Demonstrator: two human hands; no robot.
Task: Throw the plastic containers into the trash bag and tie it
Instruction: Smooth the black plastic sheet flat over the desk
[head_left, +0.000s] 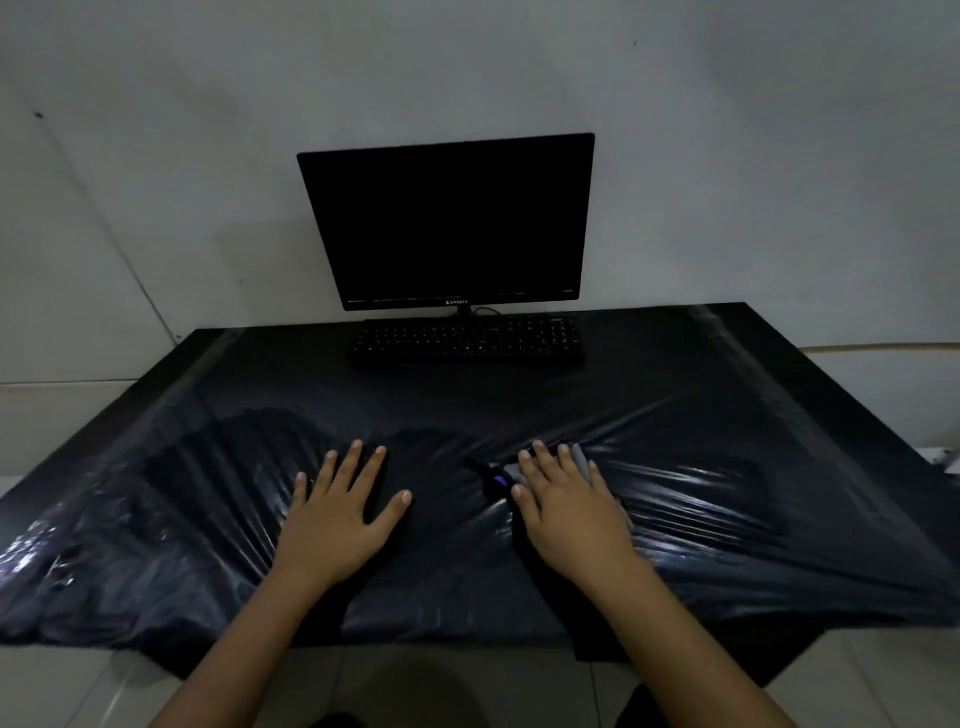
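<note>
A black trash bag lies spread flat and wrinkled over the near part of a dark desk, well in front of the keyboard and reaching out to either side of it, its glossy folds catching light. Both of the person's 2 hands rest palm-down on the bag, nearer the viewer than the keyboard. The left hand has its fingers straight and spread apart, flat on the plastic. The right hand also lies flat with fingers straight and lightly spread; a small dark object with a purple mark sits just beside its thumb, too dim to identify. Behind the keyboard stands a switched-off monitor against the pale wall. No plastic containers can be made out
</note>
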